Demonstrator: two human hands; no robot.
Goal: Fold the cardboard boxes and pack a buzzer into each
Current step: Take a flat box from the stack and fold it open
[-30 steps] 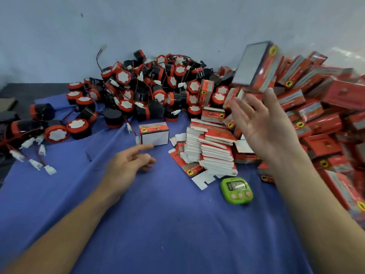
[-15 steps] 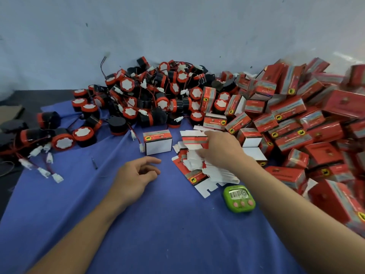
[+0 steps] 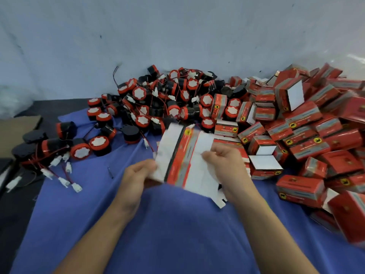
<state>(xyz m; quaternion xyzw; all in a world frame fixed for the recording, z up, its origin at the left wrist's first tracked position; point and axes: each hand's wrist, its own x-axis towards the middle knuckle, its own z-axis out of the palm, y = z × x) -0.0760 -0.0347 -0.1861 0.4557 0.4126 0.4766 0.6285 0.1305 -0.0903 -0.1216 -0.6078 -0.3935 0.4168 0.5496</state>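
Left grip pinched the lower left corner of a flat box blank, fingers curled onto its white flap. Right grip was closed on the blank's right side, fingers curled over the white panel. Blank sat between the two grips, lifted off the blue cloth and tilted, top end leaning away from the person. Red printed band ran down its middle, white flaps on either side, and it was motion-blurred, so the print was unreadable. A white tab stuck out below the right grip, just above the cloth.

Just behind the blank lay the buzzer pile: red-and-black round units with white faces, red wires and white plugs tangled through, heaped against the wall. A few loose buzzers lay further left, near the cloth edge, their white connectors trailing toward the person.

Right of the grips was the folded-box heap, red cartons stacked unevenly, some showing white ends. It reached the worktop's right side, nearest cartons just beside the right forearm. Brown cardboard sheet lay far left, off the cloth.
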